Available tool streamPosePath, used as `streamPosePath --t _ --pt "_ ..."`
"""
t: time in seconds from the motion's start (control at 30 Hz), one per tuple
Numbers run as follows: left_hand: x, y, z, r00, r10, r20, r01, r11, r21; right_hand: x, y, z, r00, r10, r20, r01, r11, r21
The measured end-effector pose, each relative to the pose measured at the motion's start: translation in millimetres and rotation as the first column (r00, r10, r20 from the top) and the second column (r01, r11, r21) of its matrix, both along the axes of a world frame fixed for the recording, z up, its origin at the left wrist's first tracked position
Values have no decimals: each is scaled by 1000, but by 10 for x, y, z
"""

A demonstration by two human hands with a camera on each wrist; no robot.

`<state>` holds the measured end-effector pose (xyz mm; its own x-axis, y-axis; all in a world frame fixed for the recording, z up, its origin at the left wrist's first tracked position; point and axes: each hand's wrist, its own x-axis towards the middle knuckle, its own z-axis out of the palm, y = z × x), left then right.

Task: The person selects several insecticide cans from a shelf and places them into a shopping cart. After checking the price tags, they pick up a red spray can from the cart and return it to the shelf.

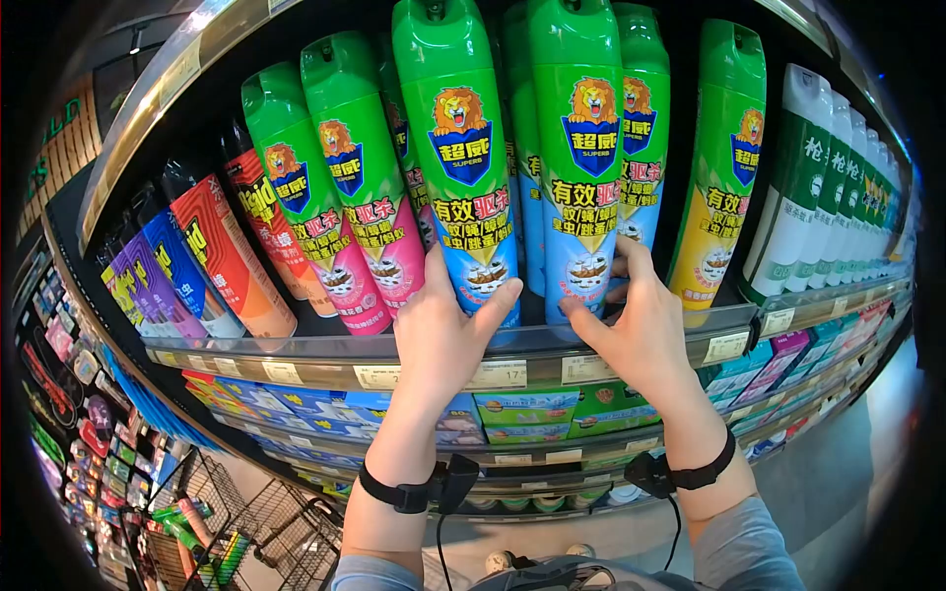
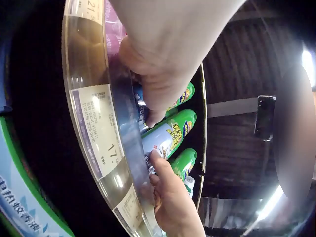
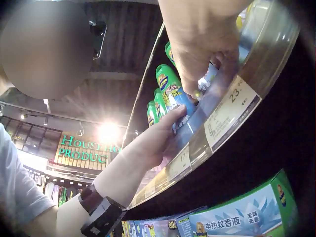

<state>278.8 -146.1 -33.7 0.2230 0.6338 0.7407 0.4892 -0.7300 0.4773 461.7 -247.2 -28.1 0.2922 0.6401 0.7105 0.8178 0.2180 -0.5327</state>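
Observation:
Two green-and-blue insecticide spray cans stand upright side by side at the front of the shelf. My left hand (image 1: 439, 320) holds the left spray can (image 1: 461, 212) low down, thumb across its front and fingers round its left side. Around the base of the right spray can (image 1: 581, 212) curls my right hand (image 1: 641, 320), its thumb at the front and its fingers on the right side. In the left wrist view, the right hand (image 2: 175, 200) shows beside the can's blue lower part. The left hand (image 3: 153, 138) appears in the right wrist view with its thumb over its can.
Pink-and-green cans (image 1: 370, 222) stand close on the left, a yellow-and-green can (image 1: 717, 167) on the right. White-and-green bottles (image 1: 793, 197) line the far right. A raised clear lip with price tags (image 1: 727, 347) edges the shelf. A wire shopping cart (image 1: 281, 527) is at lower left.

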Motion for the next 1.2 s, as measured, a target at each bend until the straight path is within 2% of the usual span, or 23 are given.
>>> streamPosePath --t 0.1,0.23,0.3,0.43,0.67,0.77,0.83,0.87,0.93,0.97,1.03,1.07,1.1,1.13,1.17,1.2 --pt "-3 -7 15 1000 -17 -4 17 1000 -24 24 22 -34 999 6 33 -7 999 45" --pt "-9 -19 27 999 -35 7 36 998 -49 67 5 -40 998 56 -5 -56 997 58" --pt "-10 -6 18 999 -34 11 35 998 -60 108 -6 -36 969 215 -123 -201 972 118" --pt "-16 -2 21 998 -59 20 60 997 -56 149 17 -54 981 177 -81 -169 980 101" --pt "-18 -43 59 1000 -23 -6 23 996 -91 64 0 -21 983 144 -110 -136 988 79" --pt "-29 -50 81 998 -54 17 56 993 -101 80 15 -41 985 139 -103 -133 989 67" --pt "-42 -18 91 975 -185 123 207 957 -204 92 28 -63 987 133 -91 -126 989 78" --pt "-38 -24 118 975 -183 123 205 958 -200 92 25 -63 987 135 -90 -128 988 82" --pt "-25 -55 191 854 -354 380 473 832 -288 91 20 -59 987 142 -79 -134 986 95" --pt "-21 -70 221 855 -355 379 473 834 -285 93 20 -59 987 143 -78 -135 986 99" --pt "-13 -102 276 759 -389 522 568 788 -239 99 20 -62 989 133 -62 -128 988 87" --pt "-14 -123 295 733 -410 543 597 771 -223 97 24 -69 989 133 -61 -128 988 92" --pt "1 -145 305 732 -418 539 599 771 -215 97 31 -69 988 136 -71 -129 987 93" --pt "22 -185 277 818 -379 434 444 894 -57 96 28 -73 987 138 -81 -131 987 88" --pt "52 -231 246 889 -306 341 280 952 126 89 16 -62 988 134 -79 -127 988 93" --pt "60 -427 337 906 -270 325 241 962 127 77 2 -42 989 128 -78 -122 990 75"
